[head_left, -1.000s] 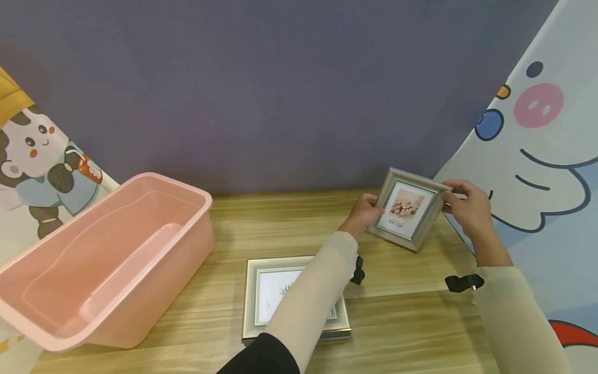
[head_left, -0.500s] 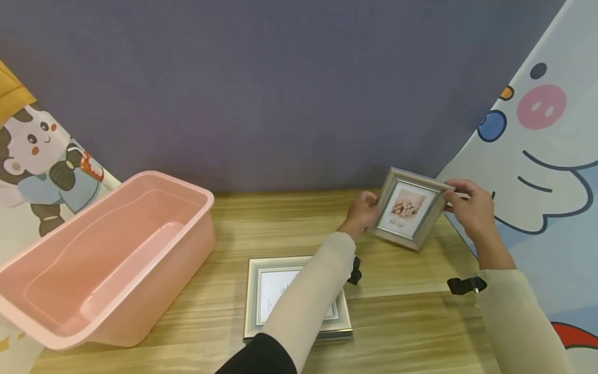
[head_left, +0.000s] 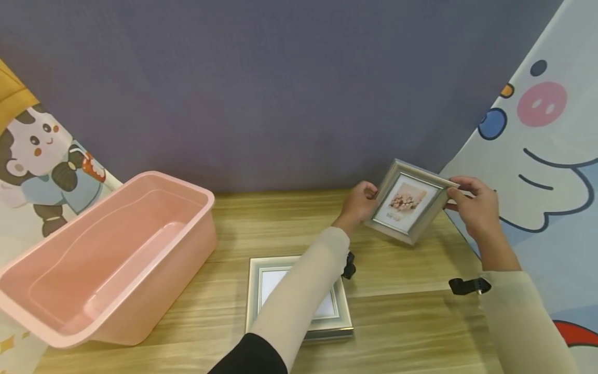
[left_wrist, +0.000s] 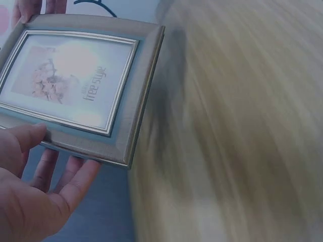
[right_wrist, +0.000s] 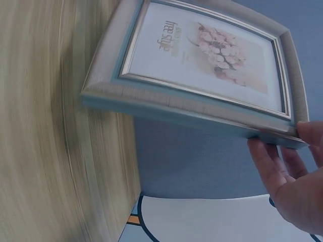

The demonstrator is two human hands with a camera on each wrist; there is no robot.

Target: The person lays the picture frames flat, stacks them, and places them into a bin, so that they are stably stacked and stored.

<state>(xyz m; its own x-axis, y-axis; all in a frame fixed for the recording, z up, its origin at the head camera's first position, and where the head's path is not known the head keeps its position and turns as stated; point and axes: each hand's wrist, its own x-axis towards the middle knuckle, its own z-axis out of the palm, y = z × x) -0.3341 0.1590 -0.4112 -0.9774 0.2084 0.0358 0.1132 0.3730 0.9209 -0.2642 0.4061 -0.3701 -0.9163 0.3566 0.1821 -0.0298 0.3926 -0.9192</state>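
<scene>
Both hands hold a small picture frame [head_left: 405, 201] tilted at the back right of the table. It has a brownish-grey border, a silver inner edge and a pink flower print with "free style" lettering. My left hand [head_left: 358, 205] grips its left side, thumb on the front border and fingers beneath, as the left wrist view shows of the hand [left_wrist: 40, 191]. At the upper right corner my right hand [head_left: 477, 206] pinches it between thumb and fingers; the right wrist view shows that hand [right_wrist: 300, 189] too. The lower corner hangs over the wood in the right wrist view.
A larger silver picture frame [head_left: 254, 296] lies on the wood-grain table [head_left: 402, 332], partly hidden under the left forearm. On the left stands a pink plastic tub [head_left: 173, 275]. A grey wall [head_left: 299, 93] closes the back, with cartoon-printed panels at both sides.
The small picture frame has risen slightly and leans back more, its lower corner higher than before. Both hands have moved up a little with it.
</scene>
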